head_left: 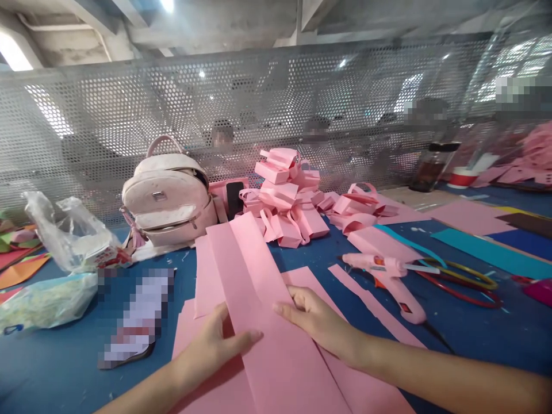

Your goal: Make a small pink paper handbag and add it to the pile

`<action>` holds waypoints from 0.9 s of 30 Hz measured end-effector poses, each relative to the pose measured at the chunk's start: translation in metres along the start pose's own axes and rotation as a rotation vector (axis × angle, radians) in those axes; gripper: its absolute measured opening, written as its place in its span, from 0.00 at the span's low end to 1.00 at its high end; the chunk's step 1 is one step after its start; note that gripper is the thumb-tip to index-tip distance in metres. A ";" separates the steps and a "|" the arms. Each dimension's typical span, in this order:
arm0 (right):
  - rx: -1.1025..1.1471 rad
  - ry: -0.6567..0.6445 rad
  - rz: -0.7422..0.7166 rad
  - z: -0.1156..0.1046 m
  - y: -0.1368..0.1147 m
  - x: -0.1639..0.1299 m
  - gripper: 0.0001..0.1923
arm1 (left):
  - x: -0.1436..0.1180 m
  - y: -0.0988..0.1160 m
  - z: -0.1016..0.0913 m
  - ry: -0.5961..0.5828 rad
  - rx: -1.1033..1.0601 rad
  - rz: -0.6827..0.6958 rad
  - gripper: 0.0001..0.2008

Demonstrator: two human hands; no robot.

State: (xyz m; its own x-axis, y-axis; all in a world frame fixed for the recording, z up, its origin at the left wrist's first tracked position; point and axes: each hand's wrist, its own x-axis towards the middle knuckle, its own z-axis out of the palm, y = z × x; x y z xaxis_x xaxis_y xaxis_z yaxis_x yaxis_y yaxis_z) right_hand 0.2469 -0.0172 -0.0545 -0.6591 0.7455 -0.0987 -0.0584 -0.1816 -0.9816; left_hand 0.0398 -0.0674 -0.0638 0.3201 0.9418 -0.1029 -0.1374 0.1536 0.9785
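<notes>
A long pink paper sheet (276,339) with a lengthwise crease is held up between my two hands. My left hand (218,339) grips its left edge, thumb on top and fingers mostly hidden beneath. On the right edge, my right hand (317,316) pinches the same sheet, thumb over it and fingers behind. More flat pink sheets (204,270) lie under and around it on the blue table (56,368). To the right of my right hand are a narrow pink strip (375,307) and a pink glue gun (388,276) with a clear stick in its back.
A heap of folded pink paper pieces (288,198) stands at the back, beside a pale pink backpack (170,195) and a dark phone (235,198). Plastic bags (52,299) lie left. Coloured bands (466,276), a dark bottle (431,167) and a perforated metal screen (267,98) are also there.
</notes>
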 end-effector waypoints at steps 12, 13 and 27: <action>-0.118 0.007 0.090 0.000 0.002 -0.002 0.26 | -0.005 -0.004 0.003 0.012 -0.093 -0.020 0.21; -0.145 0.006 0.088 0.000 0.002 -0.002 0.25 | -0.004 -0.004 0.003 0.001 -0.139 -0.021 0.20; -0.186 -0.003 0.106 0.004 0.002 -0.003 0.23 | 0.000 -0.002 0.002 0.015 -0.338 -0.067 0.17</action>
State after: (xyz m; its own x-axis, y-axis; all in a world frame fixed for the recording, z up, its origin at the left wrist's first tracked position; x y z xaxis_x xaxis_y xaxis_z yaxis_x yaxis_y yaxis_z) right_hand 0.2453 -0.0225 -0.0553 -0.6568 0.7264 -0.2024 0.1504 -0.1369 -0.9791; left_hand 0.0420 -0.0682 -0.0650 0.3257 0.9301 -0.1698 -0.4201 0.3032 0.8553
